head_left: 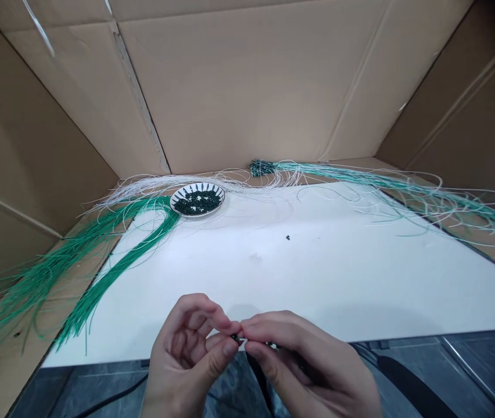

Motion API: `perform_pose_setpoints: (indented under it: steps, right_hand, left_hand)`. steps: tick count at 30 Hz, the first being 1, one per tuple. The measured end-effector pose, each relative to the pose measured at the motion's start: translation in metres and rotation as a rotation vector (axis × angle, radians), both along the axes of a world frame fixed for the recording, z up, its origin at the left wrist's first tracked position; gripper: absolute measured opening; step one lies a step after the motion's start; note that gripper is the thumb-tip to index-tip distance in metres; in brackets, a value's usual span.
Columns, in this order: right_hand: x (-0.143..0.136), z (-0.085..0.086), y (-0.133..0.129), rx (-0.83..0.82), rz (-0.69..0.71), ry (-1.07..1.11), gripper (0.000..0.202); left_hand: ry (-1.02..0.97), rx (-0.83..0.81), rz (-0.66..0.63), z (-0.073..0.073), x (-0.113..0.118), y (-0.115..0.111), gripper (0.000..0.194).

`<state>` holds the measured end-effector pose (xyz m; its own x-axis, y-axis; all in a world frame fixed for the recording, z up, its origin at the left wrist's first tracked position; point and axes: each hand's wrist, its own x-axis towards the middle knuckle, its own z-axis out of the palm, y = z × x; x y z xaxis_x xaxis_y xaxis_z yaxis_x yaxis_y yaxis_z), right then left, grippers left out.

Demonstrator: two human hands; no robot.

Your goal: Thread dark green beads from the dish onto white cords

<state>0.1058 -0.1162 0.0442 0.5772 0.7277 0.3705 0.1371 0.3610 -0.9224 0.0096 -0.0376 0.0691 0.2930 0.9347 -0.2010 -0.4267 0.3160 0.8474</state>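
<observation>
My left hand [193, 354] pinches a small dark green piece [235, 338] between thumb and fingertip, close to the table's front edge. Pressed close beside it, my right hand [304, 357] has its thumb and forefinger closed on a short pale tip [243, 340] that meets the dark piece. Small dark and white bits show between the right fingers, and the rest is hidden in that hand. Beyond my hands, a striped bowl [197, 187] holds many little dark green pieces. Another tiny dark piece [287, 237] lies on the white board.
Green strands [119, 268] fan over the left side of the white board [247, 278], with white strands [143, 186] behind them. A bundle of green and white strands [361, 174] with dark heads [261, 168] stretches along the back right. Cardboard walls [247, 87] enclose the back and sides.
</observation>
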Motion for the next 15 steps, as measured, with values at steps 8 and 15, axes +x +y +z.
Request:
perform_pose_setpoints:
  steps: [8,15]
  right_hand:
    - [-0.015,-0.009,0.005,0.12,-0.092,0.005,0.033]
    - [-0.006,-0.004,-0.001,0.099,-0.058,-0.043,0.032]
  left_hand:
    - [0.032,0.088,0.027,-0.005,-0.003,-0.001,0.046]
    - [0.022,0.188,0.115,-0.002,-0.003,-0.007,0.045]
